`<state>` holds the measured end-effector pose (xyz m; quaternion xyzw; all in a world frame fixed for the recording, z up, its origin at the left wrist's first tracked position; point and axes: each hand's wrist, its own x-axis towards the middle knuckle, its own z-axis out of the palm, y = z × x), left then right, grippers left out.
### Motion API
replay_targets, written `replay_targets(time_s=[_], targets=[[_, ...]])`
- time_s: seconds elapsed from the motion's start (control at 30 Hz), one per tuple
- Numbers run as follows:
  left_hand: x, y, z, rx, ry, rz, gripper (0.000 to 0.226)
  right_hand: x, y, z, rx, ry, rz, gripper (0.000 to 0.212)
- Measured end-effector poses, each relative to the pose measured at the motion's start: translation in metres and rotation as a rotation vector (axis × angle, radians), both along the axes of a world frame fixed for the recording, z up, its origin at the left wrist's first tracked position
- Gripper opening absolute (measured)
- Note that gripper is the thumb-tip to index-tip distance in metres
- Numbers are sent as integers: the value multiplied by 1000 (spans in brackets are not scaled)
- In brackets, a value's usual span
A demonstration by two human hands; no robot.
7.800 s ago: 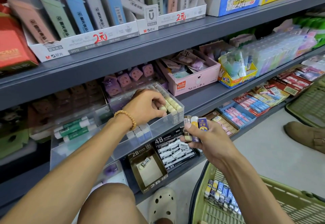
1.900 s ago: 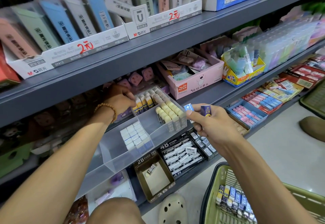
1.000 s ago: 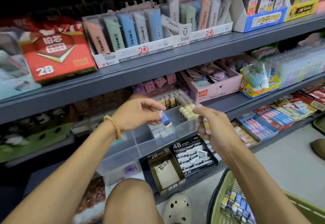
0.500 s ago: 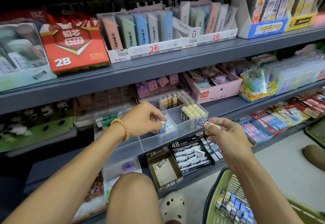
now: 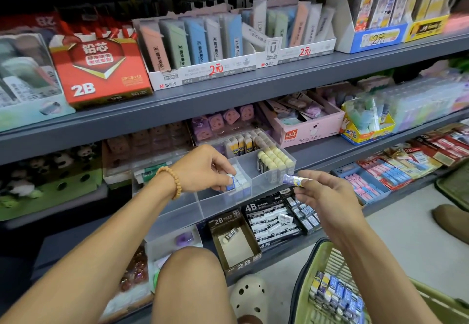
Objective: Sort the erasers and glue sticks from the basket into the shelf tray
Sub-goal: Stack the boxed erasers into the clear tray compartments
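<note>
A clear divided shelf tray [image 5: 220, 203] juts out from the middle shelf. My left hand [image 5: 203, 168] reaches into its middle compartment, fingers pinched on a blue-and-white eraser [image 5: 230, 182] against a row of white erasers [image 5: 239, 176]. My right hand [image 5: 327, 196] hovers just right of the tray's front corner, holding a purple-wrapped eraser [image 5: 293, 179] between thumb and fingers. Yellow-capped glue sticks [image 5: 272, 158] fill the right compartment; yellow-and-blue erasers [image 5: 241, 144] stand behind. The green basket [image 5: 309, 288] at the bottom right holds several blue-wrapped erasers [image 5: 335, 295].
Boxes marked 2B [image 5: 234, 242] and 4B [image 5: 274, 222] sit on the lower shelf under the tray. A pink box [image 5: 309, 130] and a yellow box [image 5: 368, 130] stand right of the tray. My knee [image 5: 190, 283] and a white clog [image 5: 250, 298] are below.
My left hand took a blue-and-white eraser from my right hand and lowered it into the tray's middle compartment. My right hand still holds one eraser by the tray's right corner.
</note>
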<state>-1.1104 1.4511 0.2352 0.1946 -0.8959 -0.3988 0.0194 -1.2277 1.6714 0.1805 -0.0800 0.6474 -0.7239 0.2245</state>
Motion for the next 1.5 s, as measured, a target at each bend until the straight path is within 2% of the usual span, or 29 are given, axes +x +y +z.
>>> replay_targets(time_s=[0.4,0.5,0.57,0.8,0.87,0.93,1.03,1.17,1.37,1.5], targets=[[-9,-10,-13,78,-118,-6,11,-2,3,0,-28,-27,-6,12],[-9,-8,-18,74,-113,21,3,-1,4,2,-42,-39,14,10],[-7,-8,-20,116,-124,36,7,1,3,3,-55,-43,21,9],[-9,0,-21,-131,-123,-31,21,5,4,3,-121,-76,58,10],[-9,0,-19,-132,-83,-17,15,6,3,6,-118,-58,78,12],[-11,4,-15,-100,45,30,6,7,1,10,-102,-18,93,16],[-16,22,-7,56,183,0,3,8,-4,18,-54,79,136,21],[-25,43,-5,72,244,-165,21,7,-15,33,-48,181,190,20],[-31,52,-3,248,303,-76,43,0,-16,30,-94,186,160,5],[-42,51,-2,221,349,4,17,0,-11,20,-9,166,193,10]])
